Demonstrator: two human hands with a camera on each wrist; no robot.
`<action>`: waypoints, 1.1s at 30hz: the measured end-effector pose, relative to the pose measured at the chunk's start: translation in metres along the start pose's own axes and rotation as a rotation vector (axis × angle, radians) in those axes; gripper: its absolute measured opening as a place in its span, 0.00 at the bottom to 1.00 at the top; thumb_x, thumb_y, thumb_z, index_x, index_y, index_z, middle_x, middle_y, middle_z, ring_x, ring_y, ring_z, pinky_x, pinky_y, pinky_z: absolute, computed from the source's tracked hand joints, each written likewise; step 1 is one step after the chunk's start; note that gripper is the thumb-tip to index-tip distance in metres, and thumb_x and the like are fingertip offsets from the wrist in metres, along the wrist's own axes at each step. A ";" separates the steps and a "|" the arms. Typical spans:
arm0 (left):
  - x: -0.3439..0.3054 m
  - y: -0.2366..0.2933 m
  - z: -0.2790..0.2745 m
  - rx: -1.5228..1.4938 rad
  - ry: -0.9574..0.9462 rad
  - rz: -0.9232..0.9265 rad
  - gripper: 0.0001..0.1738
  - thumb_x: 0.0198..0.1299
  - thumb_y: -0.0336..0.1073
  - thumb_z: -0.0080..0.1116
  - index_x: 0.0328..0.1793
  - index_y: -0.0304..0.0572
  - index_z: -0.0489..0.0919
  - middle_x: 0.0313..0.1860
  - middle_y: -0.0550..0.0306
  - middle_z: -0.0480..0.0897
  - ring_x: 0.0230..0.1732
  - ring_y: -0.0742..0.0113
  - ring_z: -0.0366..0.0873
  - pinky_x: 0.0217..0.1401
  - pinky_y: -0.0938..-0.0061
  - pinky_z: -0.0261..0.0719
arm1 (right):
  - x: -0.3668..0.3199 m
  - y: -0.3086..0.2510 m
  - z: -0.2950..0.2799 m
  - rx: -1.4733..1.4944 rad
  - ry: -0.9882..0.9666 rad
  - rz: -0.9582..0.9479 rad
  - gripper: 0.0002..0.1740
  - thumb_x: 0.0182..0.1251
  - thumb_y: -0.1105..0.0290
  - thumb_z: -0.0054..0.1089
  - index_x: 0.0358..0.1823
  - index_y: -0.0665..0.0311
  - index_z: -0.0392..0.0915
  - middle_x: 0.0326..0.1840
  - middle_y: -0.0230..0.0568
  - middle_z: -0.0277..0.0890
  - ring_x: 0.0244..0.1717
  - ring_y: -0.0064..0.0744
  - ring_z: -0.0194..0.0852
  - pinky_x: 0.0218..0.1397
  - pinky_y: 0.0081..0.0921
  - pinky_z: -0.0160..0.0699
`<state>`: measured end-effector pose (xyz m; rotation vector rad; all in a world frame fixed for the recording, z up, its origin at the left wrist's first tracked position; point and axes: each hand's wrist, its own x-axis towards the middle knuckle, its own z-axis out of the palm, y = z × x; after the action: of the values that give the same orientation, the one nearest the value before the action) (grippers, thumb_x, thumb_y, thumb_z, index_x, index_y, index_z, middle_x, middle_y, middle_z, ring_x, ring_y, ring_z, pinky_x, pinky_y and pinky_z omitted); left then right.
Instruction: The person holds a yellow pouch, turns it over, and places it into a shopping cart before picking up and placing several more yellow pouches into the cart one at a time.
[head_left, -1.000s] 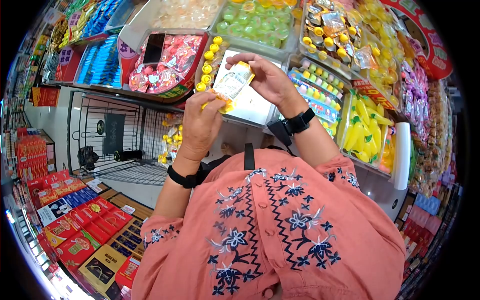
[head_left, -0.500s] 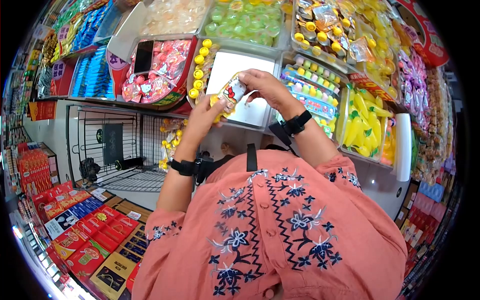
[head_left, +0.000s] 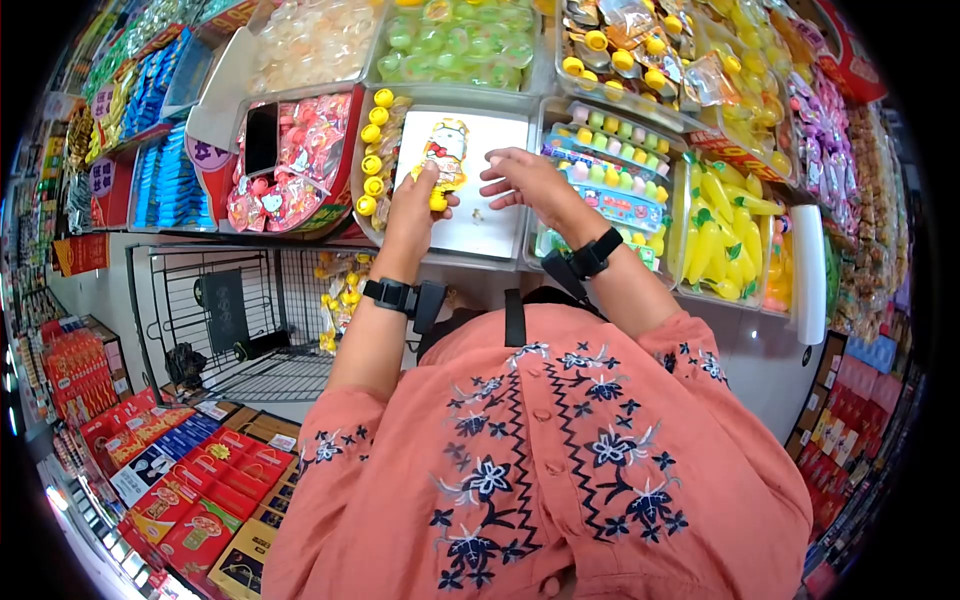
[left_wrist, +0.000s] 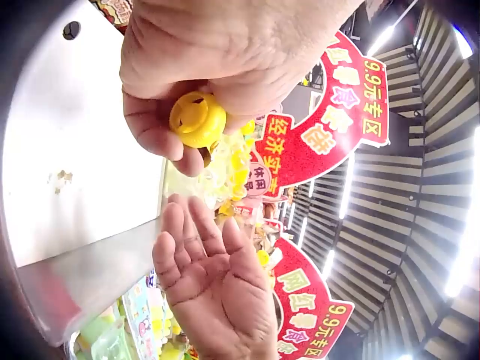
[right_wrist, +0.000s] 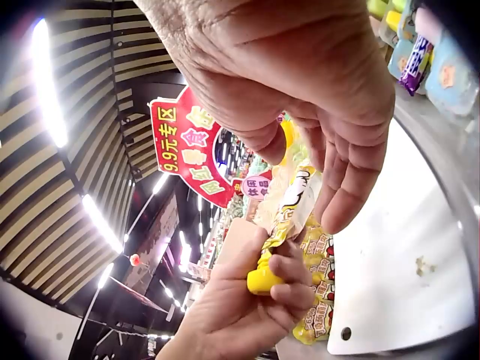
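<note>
Yellow-capped pouch, lightly pinched

The left hand pinches the pouch beside its cap, above a white board. The pouch looks light, soft and slick, apt to crumple; the firmer cap end should offer the surest hold. Beyond it, the right hand is open, holding nothing.

Bright shot; wrist cams catch glare off ceiling tube lights, pics slightly washed out. Your head cam's edges bend, w/ black corners.
</note>
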<state>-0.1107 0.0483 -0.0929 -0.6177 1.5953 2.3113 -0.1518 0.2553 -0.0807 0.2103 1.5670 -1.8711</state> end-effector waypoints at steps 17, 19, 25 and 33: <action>0.021 0.014 -0.004 0.668 -0.019 -0.030 0.26 0.68 0.54 0.57 0.51 0.34 0.79 0.31 0.57 0.82 0.25 0.74 0.79 0.23 0.79 0.73 | -0.003 0.016 -0.017 -0.063 -0.023 0.001 0.24 0.74 0.60 0.54 0.63 0.71 0.72 0.56 0.48 0.77 0.50 0.35 0.83 0.47 0.28 0.86; 0.033 0.022 -0.010 0.884 -0.059 0.005 0.27 0.66 0.52 0.59 0.51 0.30 0.79 0.29 0.55 0.83 0.24 0.73 0.79 0.22 0.77 0.74 | -0.003 0.015 -0.016 -0.074 -0.022 -0.008 0.24 0.74 0.60 0.55 0.63 0.71 0.72 0.56 0.48 0.78 0.50 0.35 0.83 0.47 0.28 0.86; 0.041 0.044 -0.005 1.343 -0.031 0.416 0.26 0.58 0.48 0.66 0.49 0.30 0.79 0.35 0.36 0.85 0.41 0.37 0.84 0.46 0.53 0.79 | -0.003 0.010 -0.008 -0.123 -0.031 -0.053 0.25 0.71 0.61 0.56 0.62 0.71 0.73 0.55 0.46 0.78 0.49 0.35 0.83 0.47 0.28 0.85; 0.038 0.036 -0.007 1.400 0.042 0.717 0.18 0.57 0.34 0.65 0.49 0.29 0.77 0.47 0.32 0.82 0.48 0.35 0.80 0.51 0.50 0.79 | 0.001 0.010 -0.010 -0.164 -0.027 -0.089 0.21 0.70 0.63 0.58 0.58 0.69 0.75 0.51 0.41 0.78 0.48 0.33 0.83 0.45 0.28 0.85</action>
<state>-0.1587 0.0277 -0.0845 0.3088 3.0992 0.8215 -0.1498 0.2639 -0.0915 0.0426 1.7262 -1.7935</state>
